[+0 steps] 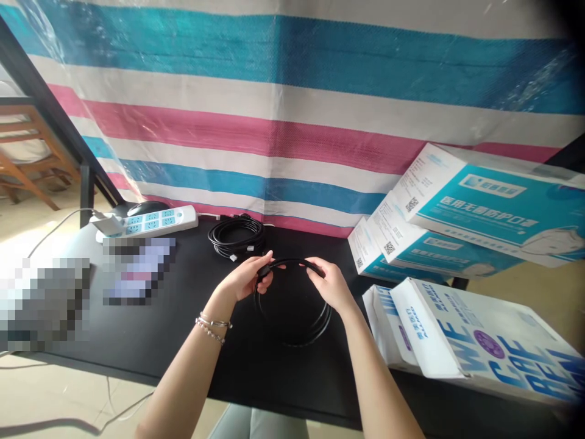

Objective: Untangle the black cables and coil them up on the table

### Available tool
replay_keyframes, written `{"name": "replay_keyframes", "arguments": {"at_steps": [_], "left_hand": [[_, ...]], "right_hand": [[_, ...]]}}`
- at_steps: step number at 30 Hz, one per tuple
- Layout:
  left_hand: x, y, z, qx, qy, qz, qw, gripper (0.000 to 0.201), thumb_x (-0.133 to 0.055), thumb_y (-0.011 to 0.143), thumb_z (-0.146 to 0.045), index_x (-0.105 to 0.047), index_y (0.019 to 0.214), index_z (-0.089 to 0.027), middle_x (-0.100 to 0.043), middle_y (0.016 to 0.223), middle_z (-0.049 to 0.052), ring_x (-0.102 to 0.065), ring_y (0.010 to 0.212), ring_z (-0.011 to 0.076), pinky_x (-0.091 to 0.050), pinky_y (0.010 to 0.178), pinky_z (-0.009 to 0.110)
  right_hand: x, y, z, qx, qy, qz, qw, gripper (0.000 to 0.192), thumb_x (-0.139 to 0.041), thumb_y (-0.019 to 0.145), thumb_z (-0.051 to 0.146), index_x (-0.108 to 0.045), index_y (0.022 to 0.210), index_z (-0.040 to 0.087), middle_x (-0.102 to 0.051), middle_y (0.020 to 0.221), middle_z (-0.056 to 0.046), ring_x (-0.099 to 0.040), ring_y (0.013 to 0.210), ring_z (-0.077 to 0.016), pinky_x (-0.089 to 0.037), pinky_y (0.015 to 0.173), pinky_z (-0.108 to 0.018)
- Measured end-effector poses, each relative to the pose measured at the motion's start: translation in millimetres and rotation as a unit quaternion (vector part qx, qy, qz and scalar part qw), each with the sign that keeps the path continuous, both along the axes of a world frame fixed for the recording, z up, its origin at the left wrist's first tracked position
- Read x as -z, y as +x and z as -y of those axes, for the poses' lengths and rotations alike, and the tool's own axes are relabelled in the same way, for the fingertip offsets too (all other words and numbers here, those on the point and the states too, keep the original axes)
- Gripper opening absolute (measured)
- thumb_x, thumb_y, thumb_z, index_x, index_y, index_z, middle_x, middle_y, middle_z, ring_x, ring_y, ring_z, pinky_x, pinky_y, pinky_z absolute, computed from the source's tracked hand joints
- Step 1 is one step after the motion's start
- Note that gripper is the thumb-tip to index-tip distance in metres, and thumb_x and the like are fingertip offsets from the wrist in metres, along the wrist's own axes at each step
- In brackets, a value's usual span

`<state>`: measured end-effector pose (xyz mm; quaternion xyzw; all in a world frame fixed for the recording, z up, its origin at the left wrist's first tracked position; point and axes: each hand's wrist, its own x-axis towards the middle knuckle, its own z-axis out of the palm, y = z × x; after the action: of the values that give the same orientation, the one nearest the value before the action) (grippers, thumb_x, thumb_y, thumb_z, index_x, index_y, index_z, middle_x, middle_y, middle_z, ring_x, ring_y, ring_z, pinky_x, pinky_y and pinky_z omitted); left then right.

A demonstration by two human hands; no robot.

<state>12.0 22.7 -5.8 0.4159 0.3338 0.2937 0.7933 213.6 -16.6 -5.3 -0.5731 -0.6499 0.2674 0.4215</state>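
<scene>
A black cable (pixel 325 320) hangs in a loose round coil between my two hands, low over the dark table. My left hand (pixel 249 277) pinches the left side of the coil, where a thicker dark piece, perhaps a plug, shows between thumb and fingers. On the upper right of the loop, my right hand (pixel 326 280) has its fingers closed round the strands. Just beyond my left hand lies a second coiled black cable (pixel 235 235), with light connector ends showing at its front.
A white power strip (pixel 185 216) with a plugged-in adapter stands at the back left, near a black mouse (pixel 147 208). Blue-and-white mask boxes (pixel 420 247) are stacked at right, with white packages (pixel 457 329) in front. A striped sheet (pixel 274 140) rises behind the black table (pixel 183 341).
</scene>
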Motion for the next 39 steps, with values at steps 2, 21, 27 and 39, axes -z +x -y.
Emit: {"name": "replay_keyframes", "arguments": {"at_steps": [2, 21, 27, 39], "left_hand": [[0.8, -0.1, -0.4, 0.018, -0.028, 0.027, 0.999, 0.035, -0.054, 0.08, -0.043, -0.057, 0.083, -0.009, -0.028, 0.04, -0.009, -0.022, 0.033, 0.0009, -0.016, 0.035, 0.014], [-6.5, -2.7, 2.3, -0.083, 0.215, -0.08, 0.97, 0.03, -0.052, 0.078, -0.029, -0.054, 0.103, -0.013, -0.059, 0.07, 0.001, -0.052, 0.055, 0.0079, -0.042, 0.058, 0.022], [-2.9, 3.3, 7.2, -0.047, 0.354, -0.23, 0.905, 0.047, -0.057, 0.075, -0.04, -0.049, 0.117, -0.019, -0.059, 0.075, 0.001, -0.055, 0.058, 0.0113, -0.045, 0.06, 0.025], [7.8, 3.4, -2.5, -0.268, 0.357, -0.337, 0.829, 0.03, -0.04, 0.085, -0.033, -0.053, 0.109, -0.02, -0.055, 0.058, -0.001, -0.056, 0.048, 0.0134, -0.043, 0.052, 0.023]], "right_hand": [[0.6, 0.2, -0.8, 0.008, 0.017, 0.017, 1.0, 0.018, -0.052, 0.075, 0.024, -0.065, 0.087, 0.019, -0.069, 0.083, -0.005, -0.065, 0.079, -0.0199, -0.049, 0.076, -0.031], [-6.8, 0.9, 2.7, 0.044, 0.003, 0.106, 0.993, 0.025, -0.046, 0.085, 0.038, -0.063, 0.084, 0.02, -0.07, 0.081, -0.007, -0.066, 0.076, -0.0241, -0.047, 0.07, -0.031], [-4.6, 0.9, 3.1, 0.021, -0.003, 0.124, 0.992, 0.022, -0.048, 0.084, 0.034, -0.064, 0.09, 0.019, -0.07, 0.083, -0.008, -0.066, 0.077, -0.0239, -0.048, 0.071, -0.032], [-13.1, 5.2, 6.4, -0.058, -0.072, -0.245, 0.965, 0.066, -0.063, 0.072, 0.045, -0.037, 0.129, 0.025, -0.059, 0.112, -0.01, -0.064, 0.087, -0.0203, -0.052, 0.077, -0.036]]}}
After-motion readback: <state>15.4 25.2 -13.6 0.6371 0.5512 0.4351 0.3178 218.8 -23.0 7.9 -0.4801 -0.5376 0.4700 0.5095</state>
